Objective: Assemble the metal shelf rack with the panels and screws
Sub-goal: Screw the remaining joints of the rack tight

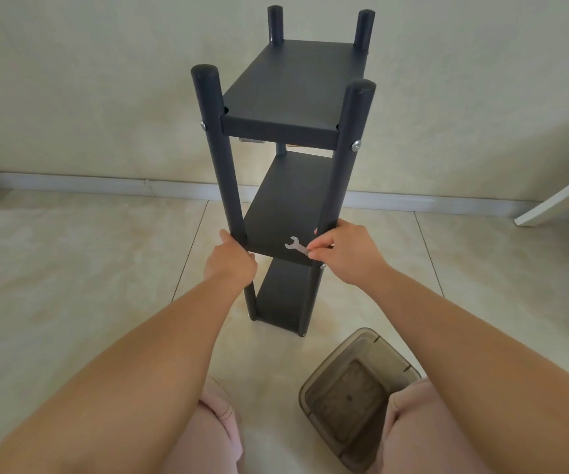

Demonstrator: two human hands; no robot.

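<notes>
A dark metal shelf rack [286, 97] stands upright on the tiled floor, with three panels fixed between four round posts. Silver screw heads [356, 145] show on the front posts at the top panel. My left hand [231, 261] grips the front left post at the level of the middle panel [276, 217]. My right hand [344, 251] is by the front right post and pinches a small flat silver wrench [296, 245], whose open jaw lies over the middle panel's front edge.
A translucent brown plastic bin [355, 398] sits on the floor by my right knee. A wall with a baseboard [105, 186] runs behind the rack. A white board edge [563, 196] leans in at the right.
</notes>
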